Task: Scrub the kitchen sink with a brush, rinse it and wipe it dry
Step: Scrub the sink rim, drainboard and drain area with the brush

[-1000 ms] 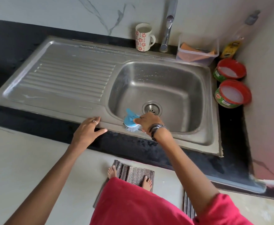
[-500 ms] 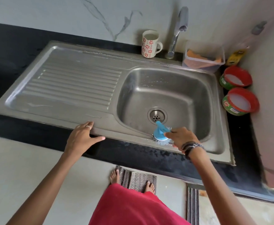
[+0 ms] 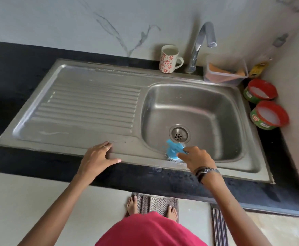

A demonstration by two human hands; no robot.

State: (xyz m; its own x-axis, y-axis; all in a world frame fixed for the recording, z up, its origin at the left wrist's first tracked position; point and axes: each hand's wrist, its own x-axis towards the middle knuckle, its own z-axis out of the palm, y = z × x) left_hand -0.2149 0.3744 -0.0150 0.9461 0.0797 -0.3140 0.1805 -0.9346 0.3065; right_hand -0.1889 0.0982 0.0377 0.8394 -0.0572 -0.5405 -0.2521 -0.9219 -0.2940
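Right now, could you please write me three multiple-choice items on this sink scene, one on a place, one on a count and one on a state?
1. Where is the blue brush?
A. on the drainboard
B. at the near wall of the sink basin, by the drain
C. in the mug

2. How many red-rimmed tubs stand right of the sink?
A. one
B. two
C. four

3. What is the left hand doing?
A. resting flat on the sink's front rim
B. turning the tap
C. holding a cloth

Answers:
1 B, the right hand holds it there.
2 B, a far tub and a near tub show.
3 A, its fingers lie straight on the steel edge.
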